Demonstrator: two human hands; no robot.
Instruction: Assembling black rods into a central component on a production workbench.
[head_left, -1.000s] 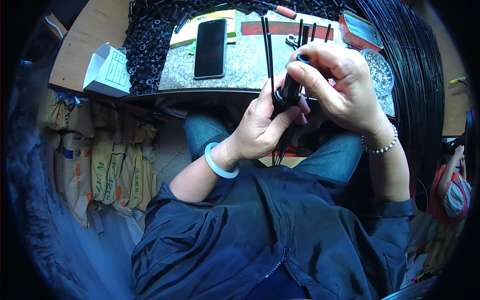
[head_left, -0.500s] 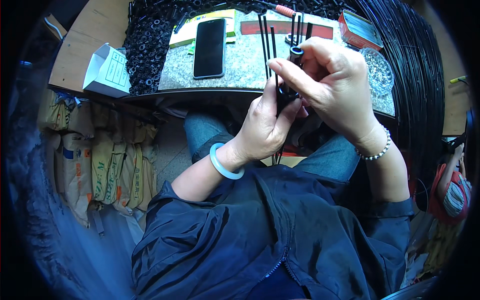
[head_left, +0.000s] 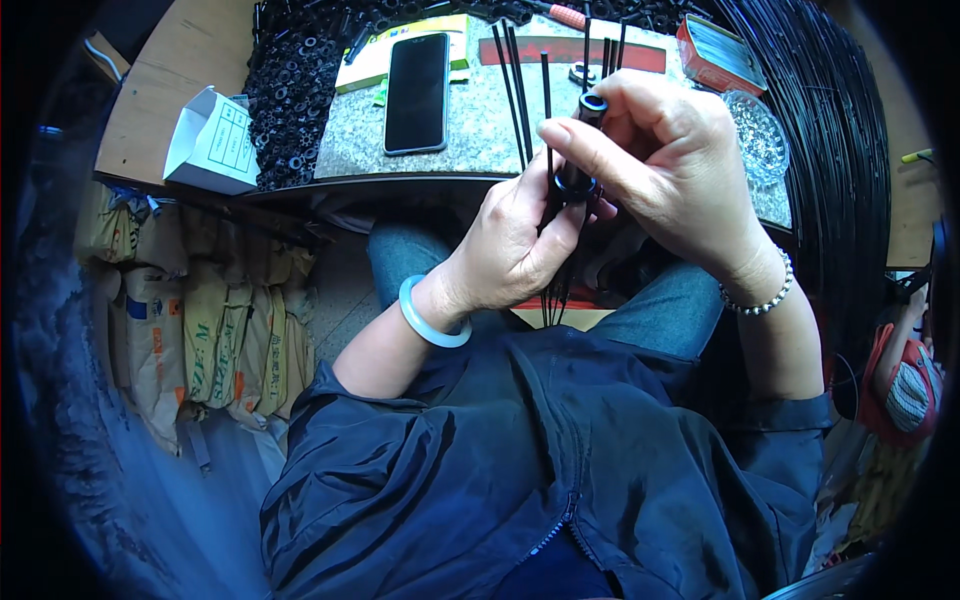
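Left hand (head_left: 508, 242) closed around thin black rods (head_left: 516, 95) and a black tube (head_left: 590, 113), right hand (head_left: 682, 170) pinching the tube's upper end.

a black tube (head_left: 591, 116) amid thin rods (head_left: 547, 105), held upright.

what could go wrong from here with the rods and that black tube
The thin black rods splay above the left hand, so one might slip out or snag. The black tube appears pinched by the right hand, so it could drop if that grip loosens.
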